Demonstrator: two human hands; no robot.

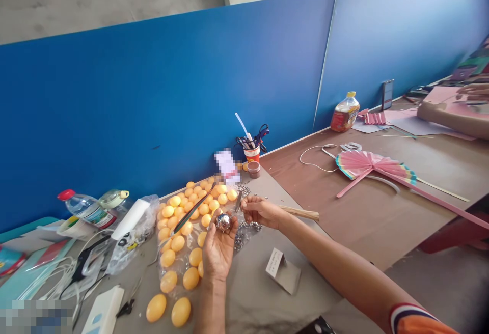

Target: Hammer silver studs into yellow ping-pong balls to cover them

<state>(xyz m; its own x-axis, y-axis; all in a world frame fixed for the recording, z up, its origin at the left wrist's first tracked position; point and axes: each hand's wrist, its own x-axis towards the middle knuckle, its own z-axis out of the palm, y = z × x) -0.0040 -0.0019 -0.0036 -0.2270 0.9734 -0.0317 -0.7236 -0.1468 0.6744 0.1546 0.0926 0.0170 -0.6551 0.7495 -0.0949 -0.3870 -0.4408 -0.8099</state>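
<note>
My left hand [217,248] is raised palm up and holds a shiny silver-covered ball [223,222] at its fingertips. My right hand [259,211] is closed in a pinch on a thin metal tool, probably tweezers [239,200], whose tip points down at the ball. Under both hands lies a clear bag of several orange ping-pong balls [182,222]. Small silver beads [241,236] are scattered on the table beside the ball. A long thin stick [191,213] lies across the orange balls.
Two loose orange balls [168,309] lie near the front edge. A folded card [283,271], scissors [128,304], water bottles [87,207] and white cables [64,268] lie around. A cup of pens [252,149], pink paper fan [372,167] and another person's arm [458,115] are to the right.
</note>
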